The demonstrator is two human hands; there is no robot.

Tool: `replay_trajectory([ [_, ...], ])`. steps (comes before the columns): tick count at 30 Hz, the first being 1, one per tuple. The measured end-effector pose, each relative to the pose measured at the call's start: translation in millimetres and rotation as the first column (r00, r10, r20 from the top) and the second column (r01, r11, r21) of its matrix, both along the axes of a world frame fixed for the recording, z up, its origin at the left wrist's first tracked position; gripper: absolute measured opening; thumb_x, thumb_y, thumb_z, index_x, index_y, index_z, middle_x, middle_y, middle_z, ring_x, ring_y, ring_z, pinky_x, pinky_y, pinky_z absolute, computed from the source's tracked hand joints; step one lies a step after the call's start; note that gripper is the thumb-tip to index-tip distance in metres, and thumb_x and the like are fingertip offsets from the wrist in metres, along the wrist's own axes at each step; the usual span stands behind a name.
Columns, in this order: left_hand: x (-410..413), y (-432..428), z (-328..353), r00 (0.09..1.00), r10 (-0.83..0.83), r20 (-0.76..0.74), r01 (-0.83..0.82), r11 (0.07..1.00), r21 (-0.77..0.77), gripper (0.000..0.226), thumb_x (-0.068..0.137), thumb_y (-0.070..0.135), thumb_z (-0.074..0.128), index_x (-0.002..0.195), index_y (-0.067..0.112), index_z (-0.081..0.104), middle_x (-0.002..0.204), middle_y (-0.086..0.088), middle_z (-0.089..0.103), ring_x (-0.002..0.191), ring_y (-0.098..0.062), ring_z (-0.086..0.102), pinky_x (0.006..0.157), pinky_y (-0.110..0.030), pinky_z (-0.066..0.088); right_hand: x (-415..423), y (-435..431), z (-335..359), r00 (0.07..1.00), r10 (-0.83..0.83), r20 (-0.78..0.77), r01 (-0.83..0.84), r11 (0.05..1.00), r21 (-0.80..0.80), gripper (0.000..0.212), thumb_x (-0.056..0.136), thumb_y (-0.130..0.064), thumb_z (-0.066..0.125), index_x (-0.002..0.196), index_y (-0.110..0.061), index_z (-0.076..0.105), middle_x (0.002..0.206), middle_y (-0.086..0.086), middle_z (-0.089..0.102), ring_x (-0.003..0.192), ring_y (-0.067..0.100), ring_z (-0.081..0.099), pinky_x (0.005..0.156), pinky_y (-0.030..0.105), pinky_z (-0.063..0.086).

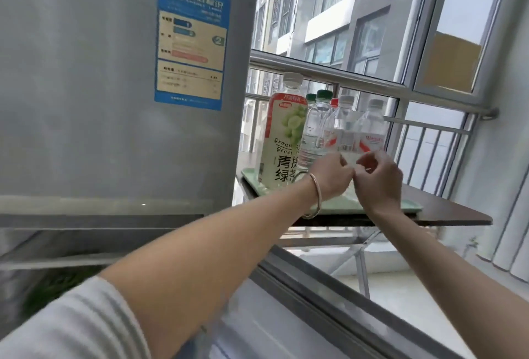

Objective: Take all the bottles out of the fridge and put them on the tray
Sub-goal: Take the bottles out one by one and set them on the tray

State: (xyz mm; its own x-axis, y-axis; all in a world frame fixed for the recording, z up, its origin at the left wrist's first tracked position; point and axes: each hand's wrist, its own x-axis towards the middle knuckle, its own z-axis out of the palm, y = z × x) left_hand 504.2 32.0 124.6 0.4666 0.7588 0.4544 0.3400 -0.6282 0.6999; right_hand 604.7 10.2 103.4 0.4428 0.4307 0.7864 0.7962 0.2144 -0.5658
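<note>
I am closing both hands, left hand (333, 175) and right hand (378, 178), fingers pinched on the waist of a small water bottle (350, 129) standing on the green tray (252, 184) on the bench (446, 209). It looks light, thin-walled and slippery, so I am holding low.

A thin metal bangle (315, 195) circles the left wrist; a grey ribbed sleeve (77, 327) covers that upper arm.

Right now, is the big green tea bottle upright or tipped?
Upright: the tea bottle stands on the tray, white cap on top.
</note>
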Motion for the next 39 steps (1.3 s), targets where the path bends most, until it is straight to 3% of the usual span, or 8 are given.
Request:
replay_trajectory([
  [6, -112, -37, 3, 0.946, 0.184, -0.266, -0.18, 0.983, 0.038, 0.023, 0.095, 0.006, 0.042, 0.079, 0.007, 0.058, 0.081, -0.01, 0.063, 0.076, -0.022, 0.058, 0.068, -0.033, 0.055, -97, -13, -6, 0.945, 0.284, 0.163, -0.235, 0.935, -0.266, 0.014, 0.074, -0.008, 0.056, 0.062, -0.015, 0.057, 0.06, 0.004, 0.06, 0.056, 0.02, 0.055, 0.054, 0.029, 0.041],
  [10, -212, -38, -33, 0.895, 0.133, -0.425, -0.274, 0.917, -0.29, 0.029, 0.089, 0.0, 0.039, 0.068, 0.008, 0.056, 0.039, 0.003, 0.057, 0.034, -0.01, 0.05, 0.039, -0.016, 0.036, -189, -22, -31, 0.837, 0.501, 0.222, -0.3, 0.758, -0.58, 0.007, 0.069, -0.012, 0.064, 0.063, -0.011, 0.067, 0.061, 0.011, 0.069, 0.062, 0.031, 0.067, 0.059, 0.041, 0.058],
  [13, -274, -33, -60, 0.878, -0.031, -0.477, -0.291, 0.757, -0.585, 0.024, 0.093, 0.002, 0.039, 0.081, 0.01, 0.058, 0.067, -0.002, 0.066, 0.058, -0.009, 0.06, 0.056, -0.019, 0.043, -248, -20, -59, 0.779, 0.6, 0.18, -0.318, 0.626, -0.712, 0.011, 0.069, -0.008, 0.059, 0.067, -0.009, 0.07, 0.062, 0.011, 0.071, 0.056, 0.026, 0.071, 0.053, 0.033, 0.057],
  [16, -325, -14, -92, 0.836, -0.077, -0.543, -0.361, 0.668, -0.651, 0.012, 0.095, 0.007, 0.048, 0.091, 0.009, 0.059, 0.085, -0.005, 0.065, 0.074, -0.014, 0.061, 0.07, -0.023, 0.046, -297, -7, -93, 0.73, 0.678, 0.082, -0.345, 0.469, -0.813, 0.012, 0.077, -0.006, 0.053, 0.076, -0.004, 0.065, 0.071, 0.016, 0.072, 0.057, 0.03, 0.072, 0.053, 0.041, 0.061],
  [22, -384, 29, -174, 0.764, -0.036, -0.644, -0.492, 0.614, -0.617, 0.016, 0.095, 0.009, 0.047, 0.085, 0.009, 0.059, 0.089, -0.004, 0.066, 0.068, -0.01, 0.062, 0.061, -0.019, 0.048, -367, 32, -175, 0.712, 0.697, 0.087, -0.297, 0.411, -0.862, 0.02, 0.081, -0.021, 0.06, 0.092, -0.006, 0.067, 0.092, 0.016, 0.072, 0.085, 0.034, 0.07, 0.07, 0.039, 0.056],
  [29, -422, 63, -245, 0.697, 0.123, -0.706, -0.596, 0.647, -0.476, 0.038, 0.097, 0.02, 0.043, 0.128, 0.0, 0.051, 0.128, -0.017, 0.059, 0.088, -0.023, 0.056, 0.078, -0.03, 0.051, -398, 75, -245, 0.795, 0.607, 0.001, -0.26, 0.342, -0.903, 0.038, 0.089, -0.017, 0.056, 0.125, -0.005, 0.055, 0.126, 0.018, 0.06, 0.114, 0.033, 0.058, 0.092, 0.034, 0.049],
  [35, -455, 90, -303, 0.491, 0.331, -0.806, -0.726, 0.667, -0.169, 0.038, 0.096, 0.014, 0.039, 0.131, 0.003, 0.051, 0.136, -0.013, 0.053, 0.124, -0.028, 0.051, 0.101, -0.032, 0.042, -400, 98, -275, 0.792, 0.607, -0.067, -0.281, 0.266, -0.922, 0.036, 0.089, -0.011, 0.05, 0.124, -0.006, 0.052, 0.119, 0.018, 0.06, 0.103, 0.029, 0.058, 0.077, 0.027, 0.042],
  [39, -472, 103, -330, 0.471, 0.418, -0.777, -0.786, 0.598, -0.155, 0.037, 0.093, 0.009, 0.045, 0.128, 0.002, 0.053, 0.127, -0.013, 0.058, 0.117, -0.028, 0.057, 0.094, -0.03, 0.047, -397, 112, -288, 0.806, 0.587, -0.077, -0.278, 0.26, -0.925, 0.038, 0.085, -0.01, 0.051, 0.124, -0.011, 0.053, 0.118, 0.015, 0.062, 0.106, 0.029, 0.059, 0.086, 0.03, 0.046],
])
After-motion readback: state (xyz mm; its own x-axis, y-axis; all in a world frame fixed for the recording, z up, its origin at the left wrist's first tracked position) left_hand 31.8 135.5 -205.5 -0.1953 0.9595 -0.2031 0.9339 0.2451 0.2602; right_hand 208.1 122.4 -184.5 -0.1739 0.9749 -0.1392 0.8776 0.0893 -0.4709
